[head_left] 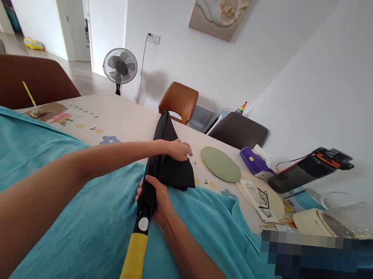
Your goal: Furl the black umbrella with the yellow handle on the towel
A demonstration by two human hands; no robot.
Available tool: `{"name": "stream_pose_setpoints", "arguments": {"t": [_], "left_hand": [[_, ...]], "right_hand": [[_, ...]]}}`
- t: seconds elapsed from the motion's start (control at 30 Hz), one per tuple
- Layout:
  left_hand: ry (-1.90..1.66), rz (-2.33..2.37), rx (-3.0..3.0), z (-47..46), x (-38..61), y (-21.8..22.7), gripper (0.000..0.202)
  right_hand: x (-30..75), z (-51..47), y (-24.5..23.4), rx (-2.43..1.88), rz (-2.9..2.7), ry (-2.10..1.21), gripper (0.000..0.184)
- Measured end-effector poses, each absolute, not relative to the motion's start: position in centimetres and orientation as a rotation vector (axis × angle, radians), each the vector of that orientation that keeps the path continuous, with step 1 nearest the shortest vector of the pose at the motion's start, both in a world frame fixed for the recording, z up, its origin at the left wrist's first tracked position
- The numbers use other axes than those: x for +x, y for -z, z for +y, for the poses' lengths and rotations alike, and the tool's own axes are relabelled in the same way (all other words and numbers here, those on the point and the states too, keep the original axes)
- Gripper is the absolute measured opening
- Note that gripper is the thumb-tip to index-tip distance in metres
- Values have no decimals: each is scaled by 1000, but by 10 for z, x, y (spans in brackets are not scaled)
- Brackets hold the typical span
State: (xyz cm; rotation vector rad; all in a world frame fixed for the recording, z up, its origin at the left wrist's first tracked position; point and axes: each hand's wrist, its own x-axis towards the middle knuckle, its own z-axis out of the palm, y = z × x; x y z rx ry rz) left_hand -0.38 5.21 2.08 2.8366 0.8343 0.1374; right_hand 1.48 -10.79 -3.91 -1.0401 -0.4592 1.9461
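Observation:
A folded black umbrella [149, 193] with a yellow handle [133, 260] and a round white button lies lengthwise in front of me, its tip pointing away. My right hand [158, 195] is wrapped round the lower part of its canopy, just above the button. Reaching across the shaft, my left hand [179, 150] has its fingers bent on a loose flap of black canopy [176, 171] that spreads to the right; the fingertips are partly hidden. Beneath the umbrella is a turquoise cloth [98, 219], covering the near part of the table [131, 120].
Right of the umbrella are a green oval mat [220, 164], a purple tissue box [255, 162], glasses [263, 203] and a dark bottle [306, 170]. Pencils and a packet [62, 116] lie at left. Chairs [179, 101] and a fan [120, 66] stand beyond the table.

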Motion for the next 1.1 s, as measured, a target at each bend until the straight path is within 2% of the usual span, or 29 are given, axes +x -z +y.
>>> {"name": "stream_pose_setpoints", "arguments": {"t": [0.13, 0.4, 0.63, 0.7, 0.8, 0.93, 1.1], "left_hand": [[93, 884, 2806, 62, 14, -24, 35], [-81, 804, 2880, 44, -1, -51, 26], [52, 651, 2997, 24, -11, -60, 37], [54, 628, 3047, 22, -13, -61, 31], [-122, 659, 3077, 18, -18, -66, 17], [-472, 567, 3004, 13, -28, -75, 20], [-408, 646, 2692, 12, -41, -78, 23]], "right_hand": [[15, -108, 40, -1031, -478, -1912, 14], [14, -110, 36, -1043, -498, -1904, 17], [16, -110, 36, -1042, -483, -1935, 19], [16, -110, 36, -1025, -476, -1943, 19], [17, -110, 36, -1014, -463, -1956, 18], [18, -110, 35, -1008, -460, -1996, 19], [18, -109, 37, -1000, -475, -1985, 19]]}}
